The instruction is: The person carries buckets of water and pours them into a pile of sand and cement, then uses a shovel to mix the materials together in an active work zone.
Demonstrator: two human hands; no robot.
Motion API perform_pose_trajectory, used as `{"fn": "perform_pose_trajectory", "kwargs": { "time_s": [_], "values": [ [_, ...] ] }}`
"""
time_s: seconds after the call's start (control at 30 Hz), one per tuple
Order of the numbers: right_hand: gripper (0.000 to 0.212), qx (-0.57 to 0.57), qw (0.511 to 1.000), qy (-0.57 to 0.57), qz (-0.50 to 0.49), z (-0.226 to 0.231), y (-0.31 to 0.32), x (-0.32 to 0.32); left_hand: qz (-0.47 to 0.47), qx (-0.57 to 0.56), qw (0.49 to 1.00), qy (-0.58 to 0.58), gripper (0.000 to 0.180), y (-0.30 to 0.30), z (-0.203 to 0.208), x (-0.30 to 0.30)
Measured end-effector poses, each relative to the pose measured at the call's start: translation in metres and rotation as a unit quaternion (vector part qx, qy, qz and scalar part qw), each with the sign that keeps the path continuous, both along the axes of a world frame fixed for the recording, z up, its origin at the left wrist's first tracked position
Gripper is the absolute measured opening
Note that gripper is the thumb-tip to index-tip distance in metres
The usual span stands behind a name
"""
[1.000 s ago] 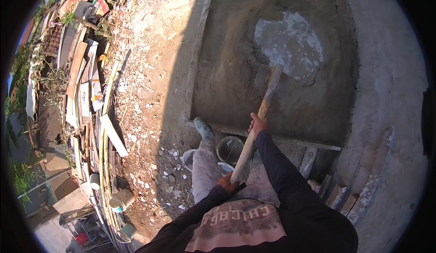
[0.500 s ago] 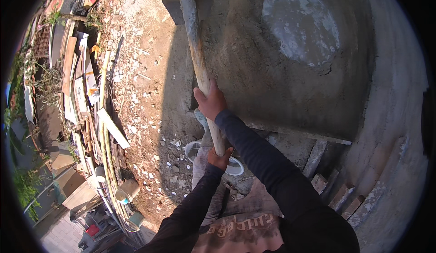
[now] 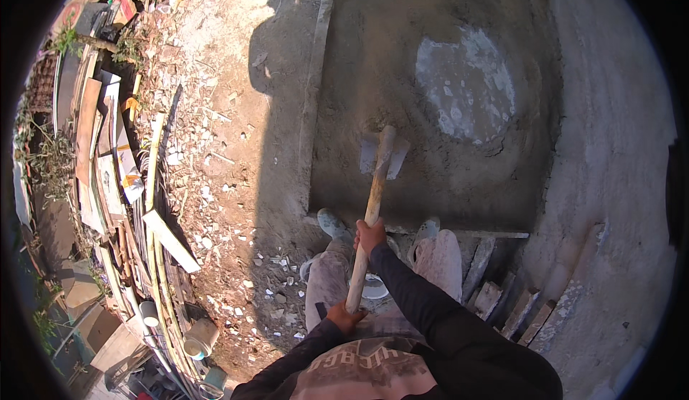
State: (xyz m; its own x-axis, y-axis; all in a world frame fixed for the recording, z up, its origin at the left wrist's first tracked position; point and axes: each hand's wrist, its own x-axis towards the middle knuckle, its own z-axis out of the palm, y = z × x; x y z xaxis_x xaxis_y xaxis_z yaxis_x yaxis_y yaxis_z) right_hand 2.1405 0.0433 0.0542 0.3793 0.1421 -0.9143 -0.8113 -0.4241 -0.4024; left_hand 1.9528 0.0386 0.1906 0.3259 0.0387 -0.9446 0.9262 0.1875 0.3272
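Observation:
I hold a long-handled hoe (image 3: 372, 200) with both hands. My right hand (image 3: 369, 235) grips the wooden handle at its middle. Lower down, my left hand (image 3: 344, 317) clasps the handle's near end. The flat metal blade (image 3: 382, 157) rests in the near edge of a bed of grey sand mix (image 3: 402, 113). A pale patch of cement powder (image 3: 465, 93) lies on the mix, farther off and to the right of the blade. My feet in dusty boots (image 3: 331, 222) stand at the bed's near border.
A wooden plank (image 3: 316, 77) borders the bed's left side. Stacked boards, planks and scrap (image 3: 108, 156) lie along the left. Several bricks (image 3: 502, 299) lie at the lower right. A concrete wall (image 3: 610, 149) curves along the right. A white bucket (image 3: 373, 286) sits between my legs.
The hoe swung from the pale patch up and left over the plank, then came down. Its blade now sits in the mix near my feet.

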Motion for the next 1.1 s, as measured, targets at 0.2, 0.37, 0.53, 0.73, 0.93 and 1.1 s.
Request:
{"fn": "perform_pose_trajectory", "kwargs": {
  "time_s": [0.2,0.37,0.53,0.73,0.93,1.1],
  "values": [
    [0.019,0.081,0.994,0.054,-0.043,0.032,0.059,0.06,-0.007,0.051,0.997,-0.066,0.056,0.051,0.017,0.045],
    [0.018,0.109,0.992,0.055,-0.016,-0.003,0.125,0.133,0.028,0.125,0.988,-0.081,0.052,0.078,-0.034,0.1],
    [0.032,0.103,0.993,-0.025,0.051,-0.127,0.2,0.214,0.149,0.111,0.981,-0.063,0.051,0.12,-0.186,0.196],
    [0.064,0.101,0.977,-0.132,0.133,-0.268,0.378,0.353,0.173,0.081,0.978,-0.079,0.045,0.313,-0.312,0.346],
    [0.052,0.058,0.977,-0.154,0.139,-0.368,0.481,0.413,0.265,-0.032,0.958,-0.103,0.04,0.416,-0.399,0.398],
    [0.051,-0.013,0.979,-0.107,0.173,-0.347,0.45,0.326,0.241,-0.021,0.97,-0.02,0.038,0.387,-0.359,0.321]
  ]
}}
